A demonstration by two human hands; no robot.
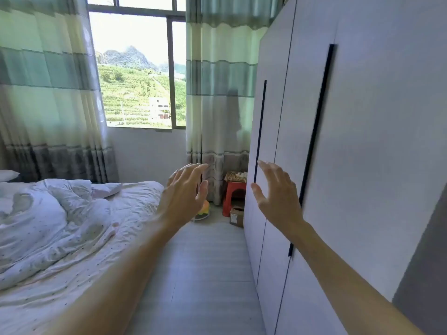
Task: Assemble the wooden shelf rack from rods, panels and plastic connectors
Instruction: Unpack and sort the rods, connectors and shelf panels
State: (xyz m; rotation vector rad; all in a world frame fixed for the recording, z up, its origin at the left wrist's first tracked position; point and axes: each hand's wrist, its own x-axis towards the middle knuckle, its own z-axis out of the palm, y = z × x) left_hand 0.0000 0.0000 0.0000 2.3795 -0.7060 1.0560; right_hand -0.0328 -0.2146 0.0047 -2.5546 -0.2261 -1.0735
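A bedroom in a home is shown. An unmade bed (72, 226) with a rumpled quilt is seen at the left, and a tall white wardrobe (350, 141) at the right. Striped curtains (48, 93) are hung beside a window (137, 68), through which green hills are seen. A red stool (233, 197) is placed in the corner.
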